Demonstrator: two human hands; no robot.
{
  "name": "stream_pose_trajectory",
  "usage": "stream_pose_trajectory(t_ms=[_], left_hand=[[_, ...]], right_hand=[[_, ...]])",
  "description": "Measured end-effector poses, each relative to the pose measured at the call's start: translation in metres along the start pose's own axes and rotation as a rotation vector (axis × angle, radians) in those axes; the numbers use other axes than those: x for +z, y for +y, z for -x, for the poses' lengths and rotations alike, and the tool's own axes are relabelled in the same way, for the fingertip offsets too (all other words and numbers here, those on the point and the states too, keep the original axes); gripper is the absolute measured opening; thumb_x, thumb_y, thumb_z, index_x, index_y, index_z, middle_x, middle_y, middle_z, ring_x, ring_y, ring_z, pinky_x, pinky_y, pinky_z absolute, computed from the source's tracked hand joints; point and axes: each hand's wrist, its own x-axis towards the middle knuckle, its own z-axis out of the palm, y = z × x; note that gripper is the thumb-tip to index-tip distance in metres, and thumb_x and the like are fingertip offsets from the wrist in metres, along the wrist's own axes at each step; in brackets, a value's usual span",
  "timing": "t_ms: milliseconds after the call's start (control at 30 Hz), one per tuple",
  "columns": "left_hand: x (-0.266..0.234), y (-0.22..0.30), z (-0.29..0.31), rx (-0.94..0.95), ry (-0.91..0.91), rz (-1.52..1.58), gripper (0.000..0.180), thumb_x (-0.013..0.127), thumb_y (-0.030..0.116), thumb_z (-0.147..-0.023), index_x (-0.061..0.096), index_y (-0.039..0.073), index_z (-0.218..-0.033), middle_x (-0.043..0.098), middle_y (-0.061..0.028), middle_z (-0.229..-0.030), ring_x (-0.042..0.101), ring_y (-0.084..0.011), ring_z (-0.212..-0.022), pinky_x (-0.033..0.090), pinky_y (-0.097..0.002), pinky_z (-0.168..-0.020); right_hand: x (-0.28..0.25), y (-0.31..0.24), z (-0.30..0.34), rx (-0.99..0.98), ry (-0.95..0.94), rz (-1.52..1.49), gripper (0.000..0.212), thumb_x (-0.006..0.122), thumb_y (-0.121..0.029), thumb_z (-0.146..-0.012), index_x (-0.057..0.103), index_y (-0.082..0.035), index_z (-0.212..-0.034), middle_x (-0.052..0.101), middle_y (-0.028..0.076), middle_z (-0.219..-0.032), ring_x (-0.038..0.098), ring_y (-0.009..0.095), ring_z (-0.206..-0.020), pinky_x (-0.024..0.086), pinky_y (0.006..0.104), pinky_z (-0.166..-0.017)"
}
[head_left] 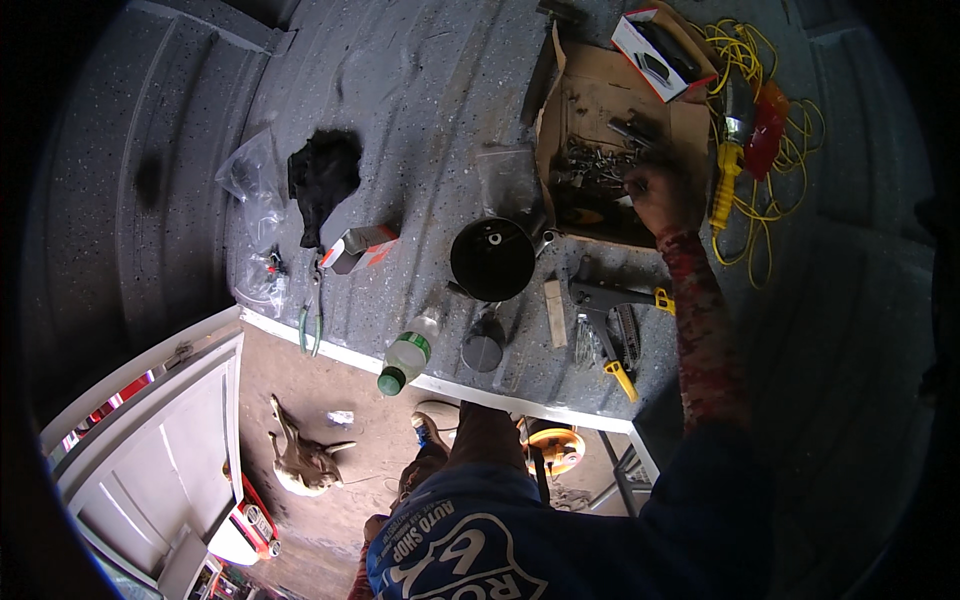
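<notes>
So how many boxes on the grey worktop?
3: a big open brown box, right hand over it; a small white-and-red box at its upper right corner; another small box left of the black can. More could be hidden.

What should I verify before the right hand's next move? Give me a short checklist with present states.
1. Right hand over the cardboard box, by the metal hardware: ok.
2. Right hand's grip on a piece: cannot tell; too dark and small.
3. Left hand away from the bench top, low beside the blue shirt: ok.
4. Yellow cord neatly coiled: not ok; loose loops beside the box.
5. Bottle capped: ok, green cap on.
</notes>
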Motion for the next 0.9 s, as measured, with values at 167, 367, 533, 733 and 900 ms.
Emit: stream_pose_trajectory(t_ms=[167,367,533,733,900], left_hand=[[0.001,-0.002,0.001,-0.008,-0.017,0.028,0.034,0.074,0.037,-0.082,0.077,0.007,-0.097,0.076,-0.0153,-0.094,0.073,-0.0308,-0.089,0.057,-0.0405,-0.079],[0.010,-0.008,0.004,-0.040,-0.014,0.044,0.033,0.075,0.036,-0.082,0.077,0.007,-0.098,0.076,-0.0151,-0.094,0.073,-0.0309,-0.090,0.057,-0.0405,-0.079],[0.016,-0.010,0.002,-0.042,-0.009,0.033,0.034,0.076,0.036,-0.082,0.076,0.007,-0.098,0.076,-0.0151,-0.095,0.073,-0.0309,-0.090,0.057,-0.0405,-0.079],[0.020,-0.012,0.000,-0.037,-0.005,0.026,0.034,0.076,0.036,-0.081,0.076,0.007,-0.099,0.076,-0.0150,-0.095,0.073,-0.0308,-0.090,0.057,-0.0404,-0.079],[0.019,-0.014,-0.003,-0.028,-0.001,0.016,0.035,0.077,0.036,-0.081,0.076,0.007,-0.099,0.076,-0.0149,-0.095,0.073,-0.0308,-0.090,0.057,-0.0404,-0.080]], right_hand=[[0.013,0.002,-0.005,0.023,-0.134,-0.001,0.005,0.073,-0.009,-0.078,0.072,-0.010,-0.083,0.071,0.010,-0.086,0.069,0.030,-0.082,0.054,0.0400,-0.076],[0.013,0.009,-0.008,-0.078,-0.196,0.095,0.008,0.071,-0.009,-0.077,0.072,-0.010,-0.085,0.072,0.010,-0.090,0.069,0.029,-0.086,0.054,0.0396,-0.077],[0.010,0.011,-0.012,-0.048,-0.198,0.063,0.005,0.070,-0.010,-0.083,0.071,-0.007,-0.087,0.072,0.010,-0.089,0.070,0.024,-0.085,0.055,0.0365,-0.076],[-0.016,0.001,-0.016,0.662,-0.376,-0.937,0.017,0.067,-0.021,-0.092,0.066,-0.008,-0.103,0.069,0.006,-0.092,0.062,0.013,-0.073,0.050,0.0341,-0.066],[-0.023,-0.015,-0.004,0.731,-0.470,-1.227,0.024,0.064,-0.027,-0.093,0.063,-0.010,-0.110,0.068,0.005,-0.099,0.063,0.014,-0.079,0.052,0.0386,-0.073]])
